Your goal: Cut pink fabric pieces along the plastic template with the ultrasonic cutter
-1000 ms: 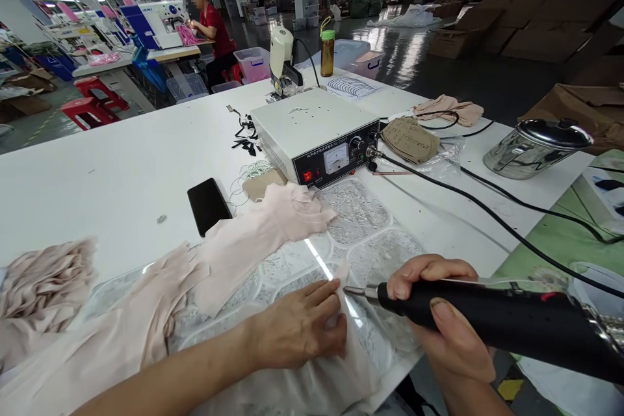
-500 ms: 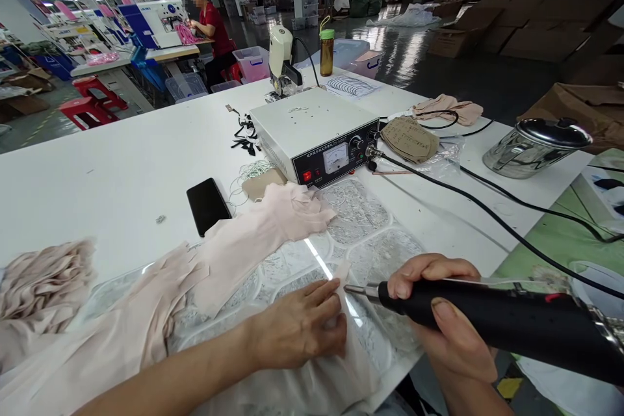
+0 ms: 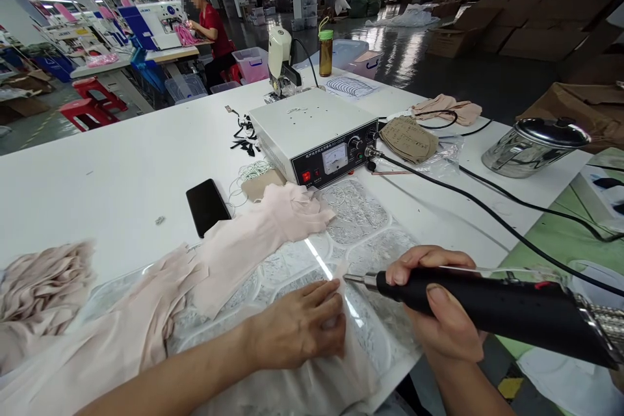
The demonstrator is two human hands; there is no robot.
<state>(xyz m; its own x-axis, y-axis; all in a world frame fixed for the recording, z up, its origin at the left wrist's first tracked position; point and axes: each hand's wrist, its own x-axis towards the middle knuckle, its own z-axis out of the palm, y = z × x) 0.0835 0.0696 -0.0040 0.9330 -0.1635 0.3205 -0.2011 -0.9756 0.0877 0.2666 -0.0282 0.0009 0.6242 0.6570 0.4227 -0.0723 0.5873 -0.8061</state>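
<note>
My left hand is closed on the edge of a sheer pale pink fabric piece, fingers pressed together, holding it down on a clear patterned mat. In my right hand is a black handheld ultrasonic welder, fingers wrapped round its barrel. Its metal tip points left and lies at the fabric's narrow upper end, just beside my left fingertips; whether it touches the cloth I cannot tell. More pale pink pieces lie in a layered pile beyond my left forearm.
A control box with a dial stands at the mat's far edge. A black cable runs from it to the right. Nearby are a phone, a steel pot, a bottle and crumpled fabric. A person in red sews beyond.
My right hand has shifted slightly up and left, and the welder's back end sits a little lower. My left hand stays put. A distant person now has a white bag beside them.
</note>
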